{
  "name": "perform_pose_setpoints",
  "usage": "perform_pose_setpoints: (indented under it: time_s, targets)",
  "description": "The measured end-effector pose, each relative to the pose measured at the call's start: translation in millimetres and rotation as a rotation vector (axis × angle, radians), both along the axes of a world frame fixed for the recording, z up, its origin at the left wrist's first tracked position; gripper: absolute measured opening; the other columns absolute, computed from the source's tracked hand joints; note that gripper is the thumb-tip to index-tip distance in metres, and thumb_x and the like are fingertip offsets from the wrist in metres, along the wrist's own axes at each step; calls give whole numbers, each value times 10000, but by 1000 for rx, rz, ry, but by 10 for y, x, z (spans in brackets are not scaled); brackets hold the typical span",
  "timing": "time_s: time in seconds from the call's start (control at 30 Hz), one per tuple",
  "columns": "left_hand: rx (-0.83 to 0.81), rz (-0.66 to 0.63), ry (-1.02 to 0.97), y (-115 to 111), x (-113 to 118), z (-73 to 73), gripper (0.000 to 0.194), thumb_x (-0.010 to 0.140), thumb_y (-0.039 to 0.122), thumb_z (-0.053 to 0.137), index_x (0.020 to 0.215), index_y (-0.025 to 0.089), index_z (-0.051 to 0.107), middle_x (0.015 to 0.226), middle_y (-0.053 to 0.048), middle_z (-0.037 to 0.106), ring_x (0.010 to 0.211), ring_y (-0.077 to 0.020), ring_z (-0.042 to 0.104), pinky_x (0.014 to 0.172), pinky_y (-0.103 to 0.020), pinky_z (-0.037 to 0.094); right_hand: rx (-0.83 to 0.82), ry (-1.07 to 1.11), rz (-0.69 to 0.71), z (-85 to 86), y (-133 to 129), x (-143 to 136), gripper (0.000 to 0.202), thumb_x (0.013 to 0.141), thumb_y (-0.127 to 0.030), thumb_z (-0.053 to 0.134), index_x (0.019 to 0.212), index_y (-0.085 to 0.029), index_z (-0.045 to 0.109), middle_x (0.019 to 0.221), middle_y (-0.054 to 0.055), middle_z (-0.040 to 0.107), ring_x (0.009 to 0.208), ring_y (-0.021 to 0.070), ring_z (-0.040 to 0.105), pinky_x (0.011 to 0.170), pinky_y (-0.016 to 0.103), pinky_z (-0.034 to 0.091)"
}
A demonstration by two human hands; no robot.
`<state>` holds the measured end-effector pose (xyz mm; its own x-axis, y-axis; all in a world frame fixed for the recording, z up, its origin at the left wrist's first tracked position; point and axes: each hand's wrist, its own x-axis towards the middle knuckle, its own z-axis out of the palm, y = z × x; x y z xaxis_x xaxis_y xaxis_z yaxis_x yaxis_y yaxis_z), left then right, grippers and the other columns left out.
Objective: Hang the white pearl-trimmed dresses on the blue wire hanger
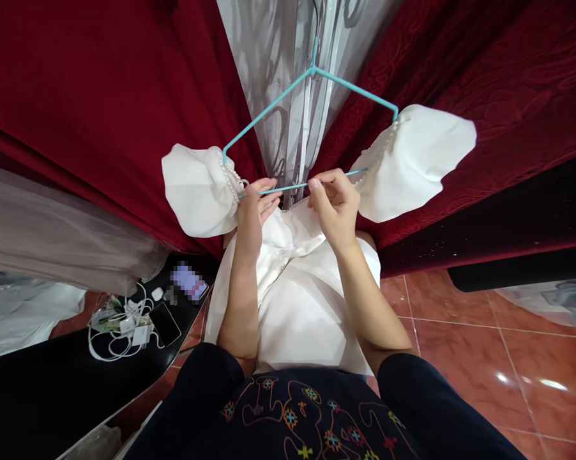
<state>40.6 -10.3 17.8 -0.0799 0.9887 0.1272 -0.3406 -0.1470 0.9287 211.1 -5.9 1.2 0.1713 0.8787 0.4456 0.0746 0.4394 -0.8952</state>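
Note:
A white dress [311, 300] with puffed sleeves hangs before me on a light blue hanger [269, 108]. Strings of pearl-like beads [231, 182] edge both sleeve openings. My left hand [252, 214] is at the left end of the hanger's lower bar, its fingers stretched out and apart along the bar. Thumb and fingers of my right hand [334, 207] are pinched together on the same bar, right of its middle. The left sleeve [192, 191] and the right sleeve [419, 163] spread out on either side. The upper bodice lies partly behind my hands.
Dark red curtains [125, 76] flank a gap with grey-white fabric [264, 70]. At lower left, a black table [39, 383] carries white cables [110, 345], a dark phone [165, 324] and a blurred-out device [187, 281]. Reddish floor tiles [453, 351] show at right.

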Motion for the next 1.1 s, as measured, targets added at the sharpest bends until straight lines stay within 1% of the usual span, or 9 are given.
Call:
perform_pose_setpoints:
  time_s: [0.13,0.3,0.47,0.6,0.67,0.7,0.8,0.97,1.1]
  targets:
    - [-124,-258,251,-167,-119,137,857,997,891,368,1171,162,786,1196,-177,843,1183,-323,818,1108,-492,644,14,11,-41,20,0,20,390,1001,-606,694,908,-233,631,680,-55,486,582,68,468,585,277,342]
    - [-35,-45,327,-306,-169,320,761,1028,818,452,988,170,850,977,-128,871,944,-259,853,931,-414,722,-2,-9,-62,81,-96,-21,428,982,-639,704,903,-222,648,683,-50,470,606,67,413,593,273,320]
    - [20,-88,414,-408,-231,476,466,1020,615,684,1014,182,856,941,-99,864,842,-233,837,812,-378,720,-2,5,-92,52,-114,-54,427,983,-638,700,904,-222,645,701,-48,474,630,72,406,608,269,321]
    - [355,429,353,-442,-248,595,167,1032,401,731,1017,263,825,1062,-42,815,1030,-229,791,1041,-449,664,-20,-19,-124,50,-103,-20,427,974,-653,703,906,-234,650,689,-48,453,626,83,389,609,277,314]
    - [514,631,426,-362,-269,593,116,967,335,815,1072,287,805,1251,-34,757,1292,-261,698,1255,-513,530,-20,-25,-120,65,-120,-9,415,974,-641,709,900,-236,650,692,-46,455,624,85,384,608,280,312]
    - [557,673,486,-295,-289,572,218,921,312,863,1127,291,796,1341,-34,718,1408,-278,624,1340,-536,432,-18,-25,-118,73,-133,-6,405,976,-628,712,898,-236,651,695,-45,461,624,85,385,608,279,313]
    - [554,646,604,-40,-375,467,462,814,206,935,1234,290,763,1403,-33,684,1530,-295,509,1429,-517,243,-14,-43,-120,93,-166,0,390,983,-604,714,886,-230,654,704,-43,483,626,83,397,613,278,327]
    - [369,547,511,243,-540,383,268,944,82,637,1092,235,801,1102,-5,793,1119,-222,730,1108,-402,541,-11,-72,-145,100,-155,52,398,986,-604,705,882,-224,650,689,-50,465,619,78,393,621,276,323]
    - [385,549,432,396,-816,349,283,996,113,536,1002,225,795,978,28,803,1072,-198,726,1034,-386,524,-9,-68,-155,112,-137,97,400,968,-600,733,871,-221,648,661,-62,443,605,71,383,612,271,298]
